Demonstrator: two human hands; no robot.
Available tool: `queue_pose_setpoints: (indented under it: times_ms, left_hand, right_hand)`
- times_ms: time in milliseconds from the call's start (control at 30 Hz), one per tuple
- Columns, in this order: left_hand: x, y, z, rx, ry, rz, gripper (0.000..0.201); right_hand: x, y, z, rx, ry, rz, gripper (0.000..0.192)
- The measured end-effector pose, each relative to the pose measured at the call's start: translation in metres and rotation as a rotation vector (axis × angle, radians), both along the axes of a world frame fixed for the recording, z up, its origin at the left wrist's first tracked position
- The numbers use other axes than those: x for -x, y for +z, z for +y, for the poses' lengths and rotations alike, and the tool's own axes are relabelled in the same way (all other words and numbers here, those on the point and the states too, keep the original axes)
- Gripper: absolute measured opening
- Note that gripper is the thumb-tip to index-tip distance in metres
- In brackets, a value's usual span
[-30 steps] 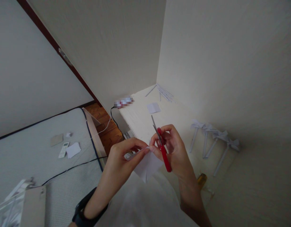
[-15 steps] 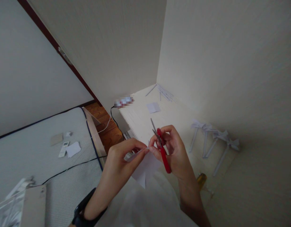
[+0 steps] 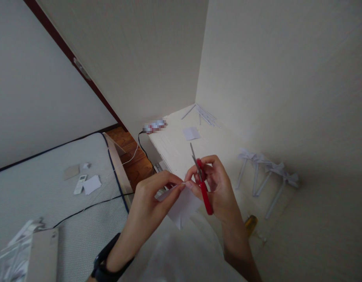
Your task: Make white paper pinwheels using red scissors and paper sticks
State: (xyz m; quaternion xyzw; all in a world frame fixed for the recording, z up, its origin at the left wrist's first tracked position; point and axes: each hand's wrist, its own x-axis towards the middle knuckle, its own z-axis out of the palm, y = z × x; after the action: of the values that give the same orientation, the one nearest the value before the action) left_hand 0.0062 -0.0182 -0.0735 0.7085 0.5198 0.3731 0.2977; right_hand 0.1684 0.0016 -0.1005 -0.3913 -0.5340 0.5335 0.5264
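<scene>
My left hand [image 3: 150,205] pinches the top edge of a folded white paper piece [image 3: 181,207] that hangs down between both hands. My right hand [image 3: 217,188] holds red-handled scissors [image 3: 202,184], blades pointing up and away, and its fingertips also touch the paper's edge beside my left fingertips. Both hands hover above the near end of a white desk [image 3: 175,149]. A dark watch sits on my left wrist.
Several white paper bows on sticks [image 3: 266,174] lie on the desk at the right. A small paper square [image 3: 191,133] and thin paper sticks [image 3: 204,114] lie farther back. A yellow-capped item [image 3: 250,224] sits near my right wrist. A mattress [image 3: 36,196] at left carries a remote, papers and a cable.
The scissor blades shifted slightly, dipping left and then returning upright. Both hands stayed in nearly the same place on the paper.
</scene>
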Motion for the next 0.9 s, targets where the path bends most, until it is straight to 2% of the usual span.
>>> queue_pose_setpoints:
  times_ms: [433, 633, 900]
  left_hand:
    - [-0.003, 0.000, 0.000, -0.024, 0.082, -0.040, 0.007]
    - [-0.004, -0.001, 0.000, -0.123, 0.109, 0.011, 0.010]
    - [-0.006, -0.007, -0.001, -0.266, 0.155, 0.123, 0.009]
  right_hand:
    - [0.004, 0.000, -0.001, -0.027, -0.040, -0.004, 0.038]
    - [0.008, -0.001, -0.009, -0.090, -0.118, -0.063, 0.050]
    - [0.026, 0.002, -0.011, -0.161, -0.275, -0.125, 0.042]
